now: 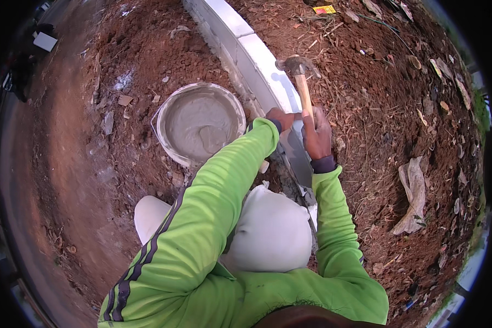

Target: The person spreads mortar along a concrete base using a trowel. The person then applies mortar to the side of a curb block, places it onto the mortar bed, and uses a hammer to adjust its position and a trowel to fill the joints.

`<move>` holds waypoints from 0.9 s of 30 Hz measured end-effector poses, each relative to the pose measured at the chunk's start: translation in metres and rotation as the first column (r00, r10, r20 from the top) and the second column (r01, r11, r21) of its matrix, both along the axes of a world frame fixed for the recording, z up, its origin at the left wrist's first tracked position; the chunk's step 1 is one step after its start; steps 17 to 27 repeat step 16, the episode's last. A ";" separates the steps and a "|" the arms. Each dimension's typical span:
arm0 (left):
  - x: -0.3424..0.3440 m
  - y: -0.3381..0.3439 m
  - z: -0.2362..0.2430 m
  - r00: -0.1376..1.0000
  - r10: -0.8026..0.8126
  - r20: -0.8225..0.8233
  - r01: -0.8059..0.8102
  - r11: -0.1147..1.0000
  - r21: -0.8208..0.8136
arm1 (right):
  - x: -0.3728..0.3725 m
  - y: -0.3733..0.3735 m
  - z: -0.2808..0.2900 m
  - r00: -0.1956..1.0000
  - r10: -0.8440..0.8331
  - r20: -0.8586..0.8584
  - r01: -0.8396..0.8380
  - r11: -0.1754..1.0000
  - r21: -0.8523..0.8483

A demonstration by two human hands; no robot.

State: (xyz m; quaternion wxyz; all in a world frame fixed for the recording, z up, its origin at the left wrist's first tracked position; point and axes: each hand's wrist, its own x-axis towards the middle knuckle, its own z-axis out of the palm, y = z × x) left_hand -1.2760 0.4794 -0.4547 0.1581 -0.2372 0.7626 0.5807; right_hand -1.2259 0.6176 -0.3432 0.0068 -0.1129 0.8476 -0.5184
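My right hand [318, 135] is closed round the wooden handle of a claw hammer [304, 94], its metal head pointing away from me at the wall's right edge. A shadow falls on the pale blocks beside it. Close by, my left hand [279, 117] is curled at the wall top; its fingers are partly hidden, and anything in them does not show. The low wall of white-topped blocks [261, 59] runs from the far middle down between my arms. Left of it stands a bucket [159, 121] holding wet grey mortar [194, 117].
Reddish-brown soil with twigs and debris lies on both sides of the wall. A crumpled pale sack or sheet [413, 194] lies at the right. A yellow and red wrapper [324, 10] is at the far edge. My knee, in pale trousers [270, 232], is beside the wall.
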 end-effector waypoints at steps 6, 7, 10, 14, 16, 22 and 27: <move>0.000 0.010 0.023 0.992 -0.082 0.095 0.066 0.984 0.166 | 0.223 0.102 -0.037 0.870 -0.128 0.477 0.262 0.938 -0.226; 0.002 0.005 0.042 0.978 -0.140 0.153 0.105 0.971 0.214 | 0.257 0.122 -0.052 0.820 -0.188 0.541 0.308 0.941 -0.141; 0.000 -0.002 0.037 0.980 -0.136 0.145 0.087 0.949 0.303 | 0.309 0.146 -0.006 0.214 -0.182 0.960 0.514 0.856 0.048; -0.013 0.006 0.008 0.987 -0.111 0.114 0.060 0.925 0.375 | 0.336 0.191 -0.056 -0.048 0.126 0.991 0.987 0.160 0.027; -0.019 0.028 -0.011 0.970 -0.205 0.131 0.139 0.910 0.390 | 0.313 0.174 -0.073 0.103 -0.056 0.993 0.987 -0.122 -0.110; -0.019 0.028 -0.011 0.970 -0.205 0.131 0.139 0.910 0.390 | 0.313 0.174 -0.073 0.103 -0.056 0.993 0.987 -0.122 -0.110; -0.019 0.028 -0.011 0.970 -0.205 0.131 0.139 0.910 0.390 | 0.313 0.174 -0.073 0.103 -0.056 0.993 0.987 -0.122 -0.110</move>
